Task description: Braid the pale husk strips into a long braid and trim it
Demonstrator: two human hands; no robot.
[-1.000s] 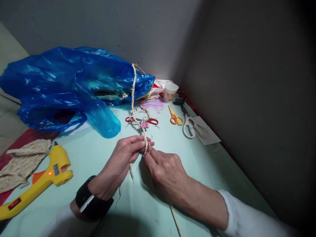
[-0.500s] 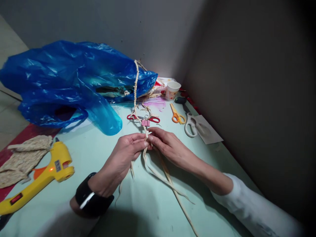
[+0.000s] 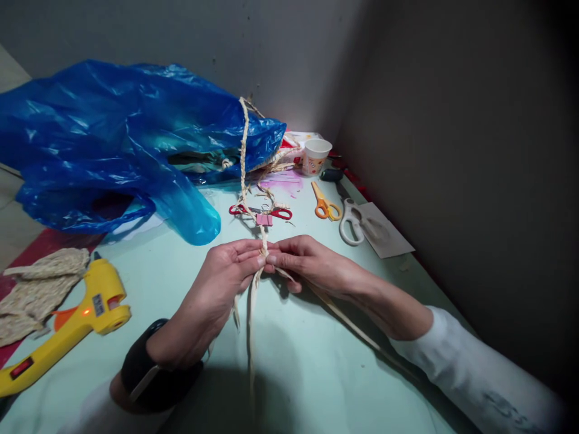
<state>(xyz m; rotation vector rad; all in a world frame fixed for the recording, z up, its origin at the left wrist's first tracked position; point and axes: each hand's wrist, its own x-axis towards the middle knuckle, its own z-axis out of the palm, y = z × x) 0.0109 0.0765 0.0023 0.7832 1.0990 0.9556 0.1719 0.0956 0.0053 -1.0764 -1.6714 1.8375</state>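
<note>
A pale straw braid (image 3: 244,163) runs from the blue bag down to my hands, with a pink binder clip (image 3: 263,219) on it. My left hand (image 3: 217,292) pinches the braid's lower end between thumb and fingers. My right hand (image 3: 307,259) meets it fingertip to fingertip, closed on loose straw strands (image 3: 251,319) that trail down toward me and off to the right under my wrist. A black band sits on my left wrist.
A blue plastic bag (image 3: 117,138) fills the left back. A yellow glue gun (image 3: 67,325) lies at the left beside woven straw cloth (image 3: 38,289). Red scissors (image 3: 280,213), orange scissors (image 3: 323,205), white scissors (image 3: 350,223), a paper cup (image 3: 315,155) and grey walls lie behind and right.
My right hand moved from below the braid up to its right side, fingertips against my left hand. The loose strands swung; one now hangs straight toward me.
</note>
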